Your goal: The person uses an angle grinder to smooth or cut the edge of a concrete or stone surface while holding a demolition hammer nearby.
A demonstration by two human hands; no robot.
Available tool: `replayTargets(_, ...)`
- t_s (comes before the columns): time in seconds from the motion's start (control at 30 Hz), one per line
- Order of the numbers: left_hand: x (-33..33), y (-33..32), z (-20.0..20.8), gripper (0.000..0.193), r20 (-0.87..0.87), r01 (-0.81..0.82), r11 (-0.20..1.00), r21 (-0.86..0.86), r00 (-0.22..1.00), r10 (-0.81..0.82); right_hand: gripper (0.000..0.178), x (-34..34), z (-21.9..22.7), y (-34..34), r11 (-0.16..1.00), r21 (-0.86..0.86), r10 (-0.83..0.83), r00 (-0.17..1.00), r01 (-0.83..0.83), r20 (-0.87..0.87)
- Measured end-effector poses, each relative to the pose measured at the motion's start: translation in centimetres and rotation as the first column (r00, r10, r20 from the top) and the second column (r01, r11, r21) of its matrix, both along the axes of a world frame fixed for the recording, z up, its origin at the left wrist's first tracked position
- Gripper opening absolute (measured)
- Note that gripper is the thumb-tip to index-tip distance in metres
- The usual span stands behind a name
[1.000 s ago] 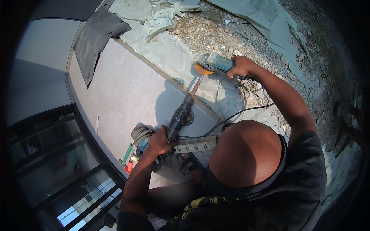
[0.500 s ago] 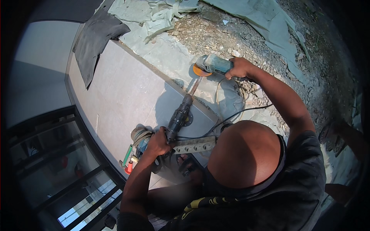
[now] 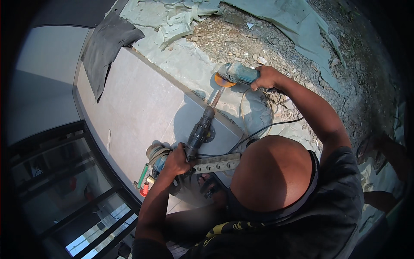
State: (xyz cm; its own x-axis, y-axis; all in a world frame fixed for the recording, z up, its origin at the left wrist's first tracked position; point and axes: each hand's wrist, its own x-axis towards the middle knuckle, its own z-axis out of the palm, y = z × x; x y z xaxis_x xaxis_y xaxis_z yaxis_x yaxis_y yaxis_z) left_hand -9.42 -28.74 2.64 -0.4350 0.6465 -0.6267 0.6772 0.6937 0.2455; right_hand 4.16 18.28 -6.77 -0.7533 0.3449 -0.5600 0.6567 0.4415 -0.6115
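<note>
My left hand (image 3: 176,160) is closed round the rear grip of a dark hammer drill (image 3: 199,134) resting over the tiled ledge. From its front a chisel bit (image 3: 217,97) points away from me, up to the ledge's edge. Beyond it, my right hand (image 3: 266,78) grips the body of a teal angle grinder (image 3: 242,73), thumb and fingers wrapped round it. The grinder's orange disc (image 3: 224,80) is at the bit's tip; whether they touch is hard to tell. Beside my left hand lies another teal power tool (image 3: 158,163) with its cord wound round it.
A slotted grey bar (image 3: 217,163) lies beside my bent knee (image 3: 274,172). Black cable (image 3: 276,124) crosses the ledge. Green and red-handled tools (image 3: 144,189) lie near a dark-framed glass door (image 3: 108,159). Rubble (image 3: 241,39) and pale sheeting (image 3: 293,21) cover the ground beyond.
</note>
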Motion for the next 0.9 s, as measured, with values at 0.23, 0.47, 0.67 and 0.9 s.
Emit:
replayTargets(0.23, 0.1, 0.5, 0.4, 0.078, -0.008, -0.016, 0.999, -0.043, 1.0, 0.016, 0.075, 0.7, -1.2, -0.5, 0.999, 0.031, -0.019, 0.996, 0.022, -0.082)
replayTargets(0.47, 0.3, 0.8, 0.7, 0.077, -0.012, -0.035, 0.998, -0.059, 0.999, 0.034, 0.074, 0.6, -0.9, -0.2, 1.0, 0.005, -0.014, 0.998, 0.014, -0.064)
replayTargets(0.67, 0.0, 0.3, 0.2, 0.081, -0.007, -0.013, 0.999, -0.046, 1.0, 0.012, 0.089, 0.1, -0.4, 0.0, 1.0, -0.022, 0.013, 1.0, -0.012, 0.01)
replayTargets(0.9, 0.2, 0.7, 0.5, 0.079, -0.029, -0.015, 0.999, -0.047, 1.0, 0.013, 0.091, -0.2, 0.1, 0.3, 1.0, 0.003, 0.029, 1.0, -0.029, 0.006)
